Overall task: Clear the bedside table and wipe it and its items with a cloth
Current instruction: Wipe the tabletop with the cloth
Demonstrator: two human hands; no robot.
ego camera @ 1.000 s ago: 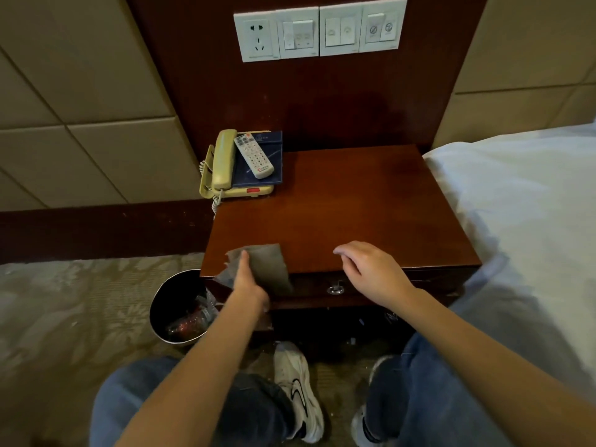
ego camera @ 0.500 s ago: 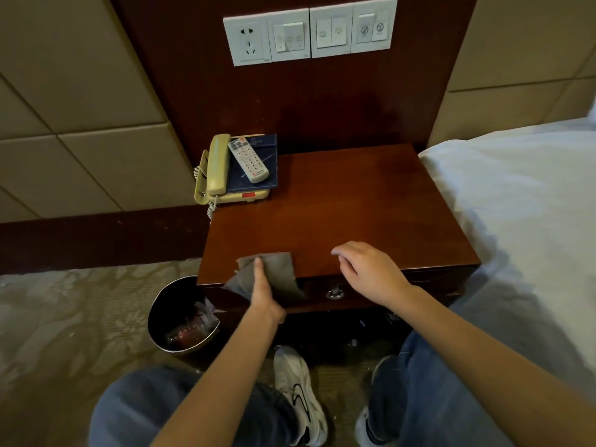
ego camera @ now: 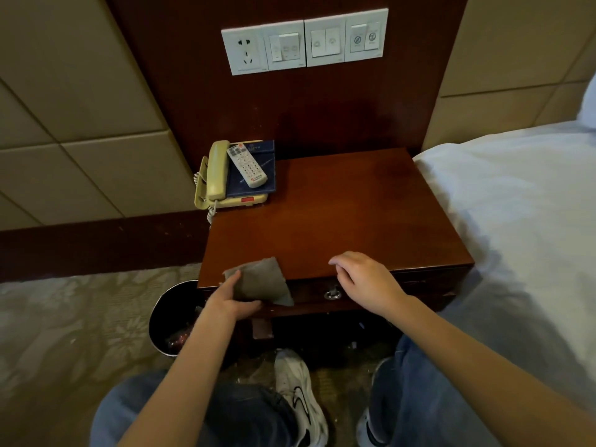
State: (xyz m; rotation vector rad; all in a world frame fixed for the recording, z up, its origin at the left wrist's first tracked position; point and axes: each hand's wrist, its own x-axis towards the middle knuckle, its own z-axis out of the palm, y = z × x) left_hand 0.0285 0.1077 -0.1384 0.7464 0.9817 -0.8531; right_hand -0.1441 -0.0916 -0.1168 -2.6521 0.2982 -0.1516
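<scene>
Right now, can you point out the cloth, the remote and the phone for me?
cloth (ego camera: 261,279): head view, middle of the grey fabric.
remote (ego camera: 246,165): head view, on its button pad.
phone (ego camera: 216,171): head view, on the handset.

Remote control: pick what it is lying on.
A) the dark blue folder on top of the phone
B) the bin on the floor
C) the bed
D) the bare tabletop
A: the white remote lies slantwise on the dark blue folder, which sits on the cream phone at the back left corner of the table.
</scene>
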